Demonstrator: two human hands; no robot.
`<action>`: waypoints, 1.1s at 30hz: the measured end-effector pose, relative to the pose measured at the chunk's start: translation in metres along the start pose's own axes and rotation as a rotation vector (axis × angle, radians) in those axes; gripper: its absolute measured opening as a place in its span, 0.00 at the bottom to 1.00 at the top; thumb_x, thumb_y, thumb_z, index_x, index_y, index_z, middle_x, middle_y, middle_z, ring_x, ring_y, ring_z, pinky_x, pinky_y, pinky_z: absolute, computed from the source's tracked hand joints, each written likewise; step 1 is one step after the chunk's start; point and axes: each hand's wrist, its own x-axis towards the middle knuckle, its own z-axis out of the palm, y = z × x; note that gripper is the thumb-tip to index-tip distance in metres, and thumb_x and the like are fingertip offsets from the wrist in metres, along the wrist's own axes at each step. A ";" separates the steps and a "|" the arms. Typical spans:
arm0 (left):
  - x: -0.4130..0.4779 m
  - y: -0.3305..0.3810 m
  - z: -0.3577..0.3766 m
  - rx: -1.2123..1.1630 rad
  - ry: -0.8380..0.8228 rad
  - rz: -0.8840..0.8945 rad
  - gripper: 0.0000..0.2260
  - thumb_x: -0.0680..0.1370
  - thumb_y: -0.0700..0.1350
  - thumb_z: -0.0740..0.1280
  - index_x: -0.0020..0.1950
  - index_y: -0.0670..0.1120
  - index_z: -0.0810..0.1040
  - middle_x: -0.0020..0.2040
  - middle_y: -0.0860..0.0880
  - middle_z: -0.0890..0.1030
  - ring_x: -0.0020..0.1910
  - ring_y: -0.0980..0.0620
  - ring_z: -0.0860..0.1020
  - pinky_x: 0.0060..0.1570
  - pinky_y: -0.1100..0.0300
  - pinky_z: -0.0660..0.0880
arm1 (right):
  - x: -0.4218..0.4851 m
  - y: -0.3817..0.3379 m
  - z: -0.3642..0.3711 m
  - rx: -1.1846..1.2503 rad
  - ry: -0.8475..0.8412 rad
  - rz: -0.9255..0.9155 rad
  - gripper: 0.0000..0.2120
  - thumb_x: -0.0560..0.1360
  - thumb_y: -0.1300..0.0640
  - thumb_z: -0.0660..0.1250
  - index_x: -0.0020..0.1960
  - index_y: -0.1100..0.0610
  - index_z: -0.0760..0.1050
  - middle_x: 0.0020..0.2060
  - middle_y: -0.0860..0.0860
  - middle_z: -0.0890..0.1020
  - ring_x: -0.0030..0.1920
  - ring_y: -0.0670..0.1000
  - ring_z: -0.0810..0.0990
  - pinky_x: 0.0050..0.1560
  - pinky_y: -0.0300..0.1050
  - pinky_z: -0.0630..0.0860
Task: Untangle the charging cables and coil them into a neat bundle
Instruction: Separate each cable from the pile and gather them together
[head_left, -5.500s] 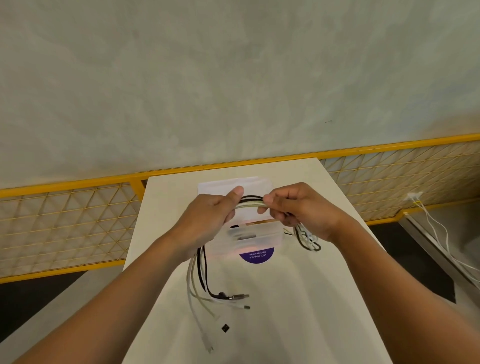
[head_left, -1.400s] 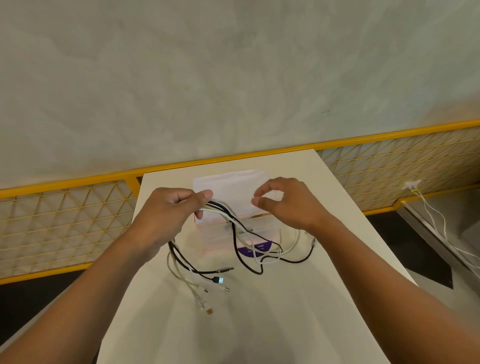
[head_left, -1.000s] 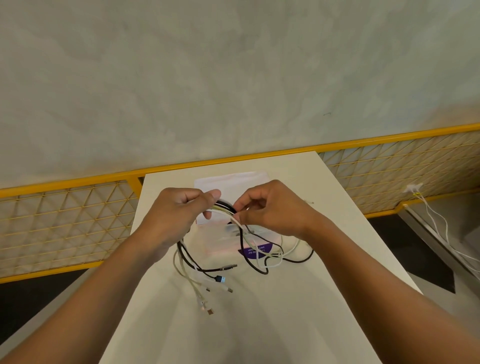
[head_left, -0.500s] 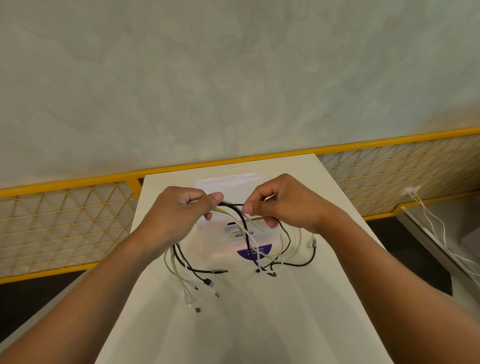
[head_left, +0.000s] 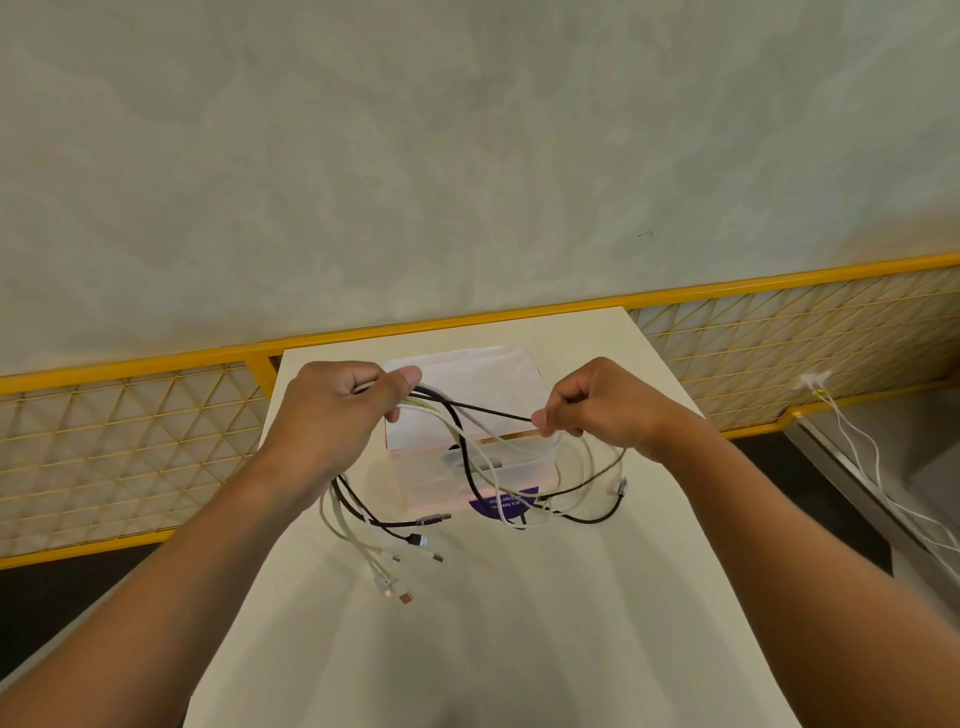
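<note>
1. Standing at a cream table (head_left: 488, 649) set against a yellow mesh railing (head_left: 104, 457) and a pale wall. A clear plastic box (head_left: 467, 415) with its lid open and a purple label sits on the table under the hands; white wall cables (head_left: 857, 457) hang at far right, well apart.
2. Left hand (head_left: 332, 421): closed in a fist around a bunch of charging cables (head_left: 467, 467), thumb pressed on top. Black and white strands leave both sides of the fist.
3. Right hand (head_left: 597, 405): fingers curled, thumb and forefinger pinching one black cable (head_left: 488, 413) stretched taut between the two hands.
4. Cable loops droop below the right hand onto the table, crossing over the box. Connector ends (head_left: 410, 561) fan out on the table below the left wrist.
</note>
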 end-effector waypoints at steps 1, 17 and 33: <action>0.000 -0.001 0.000 0.001 0.001 0.002 0.20 0.79 0.52 0.69 0.32 0.41 0.76 0.17 0.56 0.67 0.21 0.57 0.66 0.30 0.60 0.61 | 0.001 0.006 -0.001 -0.018 -0.001 0.019 0.07 0.73 0.57 0.76 0.40 0.60 0.86 0.24 0.44 0.78 0.29 0.41 0.74 0.40 0.38 0.71; 0.008 -0.021 -0.006 -0.019 0.007 -0.017 0.21 0.78 0.54 0.70 0.32 0.41 0.77 0.19 0.55 0.63 0.22 0.55 0.60 0.32 0.57 0.58 | 0.013 0.089 0.006 -0.049 0.057 0.263 0.07 0.71 0.55 0.77 0.34 0.54 0.85 0.37 0.54 0.85 0.40 0.52 0.78 0.44 0.46 0.73; 0.006 -0.023 -0.003 -0.028 0.023 -0.041 0.20 0.78 0.52 0.70 0.33 0.38 0.77 0.17 0.55 0.65 0.23 0.56 0.62 0.31 0.57 0.59 | -0.005 0.166 0.031 -0.040 0.044 0.512 0.10 0.69 0.57 0.78 0.33 0.60 0.82 0.33 0.53 0.78 0.39 0.52 0.75 0.43 0.45 0.72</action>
